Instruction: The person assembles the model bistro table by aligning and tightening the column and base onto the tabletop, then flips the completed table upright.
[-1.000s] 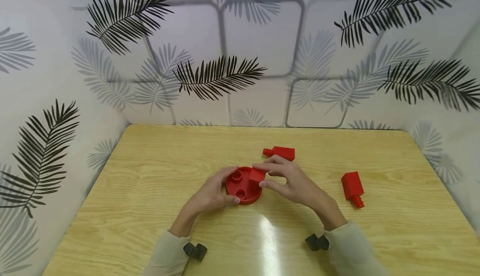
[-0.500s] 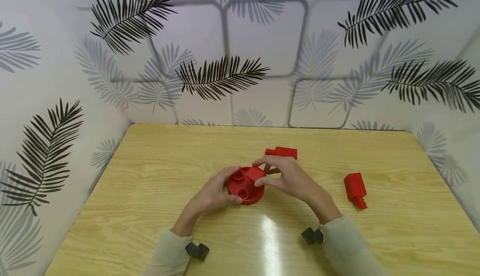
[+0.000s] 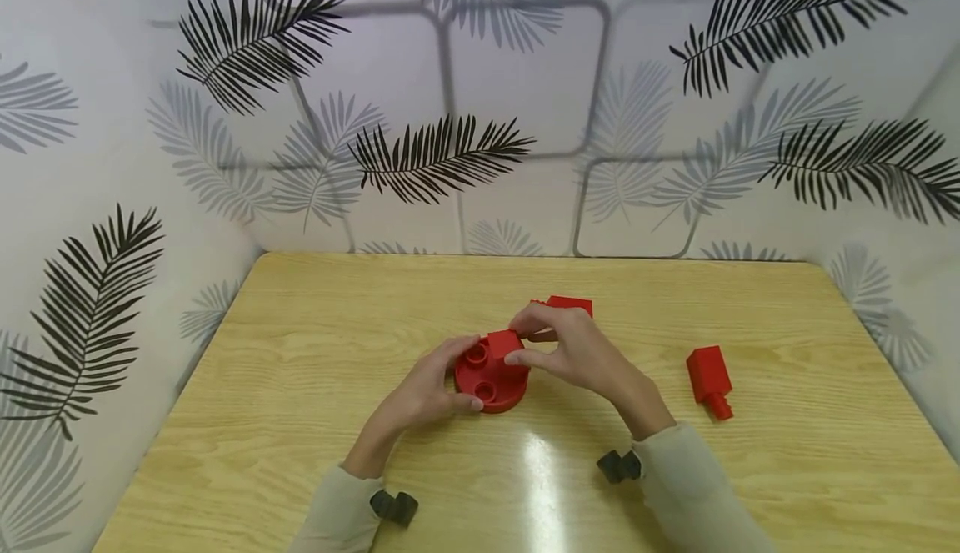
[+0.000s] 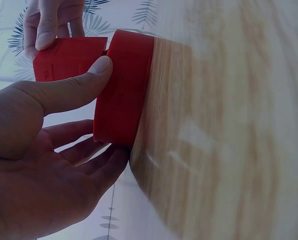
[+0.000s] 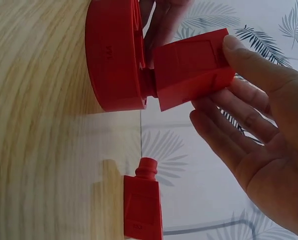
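Observation:
My left hand (image 3: 427, 386) grips a round red base (image 3: 504, 394) on the table, thumb and fingers on its rim. Two ring-shaped sockets show on the base's near and left parts. With thumb and fingertips my right hand (image 3: 577, 353) pinches a red tapered block (image 3: 505, 343) at the base's far right. In the right wrist view the block's narrow neck points into the base (image 5: 114, 60), with a short length of neck showing between them. The block (image 5: 193, 62) leans slightly there. Its neck tip is hidden inside the base.
A similar red block (image 3: 572, 304) lies behind my right hand, its neck partly covered by the fingers. Another red block (image 3: 708, 374) lies to the right, ribbed neck toward me. The wooden table (image 3: 300, 319) ends at a leaf-patterned wall covering (image 3: 517, 194).
The block in my right hand has gone from tilted to more upright over the base. My right hand and wrist have shifted slightly left and turned. My left hand keeps its grip.

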Action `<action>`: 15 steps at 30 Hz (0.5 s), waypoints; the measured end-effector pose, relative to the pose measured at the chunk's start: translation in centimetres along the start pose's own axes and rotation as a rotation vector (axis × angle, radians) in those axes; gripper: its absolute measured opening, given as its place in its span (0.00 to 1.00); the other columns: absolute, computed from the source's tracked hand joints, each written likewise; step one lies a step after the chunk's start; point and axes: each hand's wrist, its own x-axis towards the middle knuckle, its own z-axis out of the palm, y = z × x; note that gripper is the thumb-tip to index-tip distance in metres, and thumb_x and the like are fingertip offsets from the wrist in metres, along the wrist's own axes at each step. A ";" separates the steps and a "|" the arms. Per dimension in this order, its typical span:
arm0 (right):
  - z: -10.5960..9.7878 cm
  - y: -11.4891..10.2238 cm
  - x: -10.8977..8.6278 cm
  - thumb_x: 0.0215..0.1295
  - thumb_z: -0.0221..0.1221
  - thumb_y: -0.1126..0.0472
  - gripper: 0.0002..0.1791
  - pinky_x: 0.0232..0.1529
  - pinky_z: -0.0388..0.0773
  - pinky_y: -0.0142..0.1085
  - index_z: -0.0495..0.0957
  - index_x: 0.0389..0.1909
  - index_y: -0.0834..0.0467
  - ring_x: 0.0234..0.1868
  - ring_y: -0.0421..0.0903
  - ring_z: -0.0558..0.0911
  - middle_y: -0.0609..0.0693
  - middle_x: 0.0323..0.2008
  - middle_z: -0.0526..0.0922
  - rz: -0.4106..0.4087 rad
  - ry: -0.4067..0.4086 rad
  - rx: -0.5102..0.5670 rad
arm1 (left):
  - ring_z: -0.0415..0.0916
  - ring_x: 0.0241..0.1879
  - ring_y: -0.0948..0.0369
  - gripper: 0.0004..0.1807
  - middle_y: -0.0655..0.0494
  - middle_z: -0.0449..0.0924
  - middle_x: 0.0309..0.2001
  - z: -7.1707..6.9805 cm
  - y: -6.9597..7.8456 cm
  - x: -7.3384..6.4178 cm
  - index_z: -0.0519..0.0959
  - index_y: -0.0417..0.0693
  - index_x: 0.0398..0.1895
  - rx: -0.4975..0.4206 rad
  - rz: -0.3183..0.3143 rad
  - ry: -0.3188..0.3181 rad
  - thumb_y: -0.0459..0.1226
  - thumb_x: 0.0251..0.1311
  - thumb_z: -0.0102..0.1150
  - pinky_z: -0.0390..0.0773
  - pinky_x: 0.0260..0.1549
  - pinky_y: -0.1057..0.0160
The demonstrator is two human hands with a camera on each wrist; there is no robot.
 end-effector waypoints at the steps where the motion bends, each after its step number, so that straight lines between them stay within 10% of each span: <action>1: 0.1 0.0 0.0 0.58 0.76 0.58 0.20 0.50 0.86 0.40 0.83 0.49 0.57 0.45 0.42 0.87 0.45 0.42 0.87 0.005 0.000 0.004 | 0.67 0.69 0.44 0.47 0.39 0.68 0.70 0.0 0.0 0.0 0.63 0.33 0.75 0.000 0.000 0.000 0.29 0.53 0.77 0.69 0.69 0.45; 15: 0.1 0.5 -0.2 0.64 0.71 0.53 0.28 0.40 0.84 0.35 0.81 0.65 0.52 0.41 0.45 0.81 0.47 0.40 0.76 0.035 -0.055 -0.087 | 0.70 0.66 0.45 0.47 0.39 0.69 0.68 0.1 -0.1 0.0 0.62 0.32 0.75 -0.006 -0.002 -0.001 0.28 0.53 0.77 0.72 0.66 0.47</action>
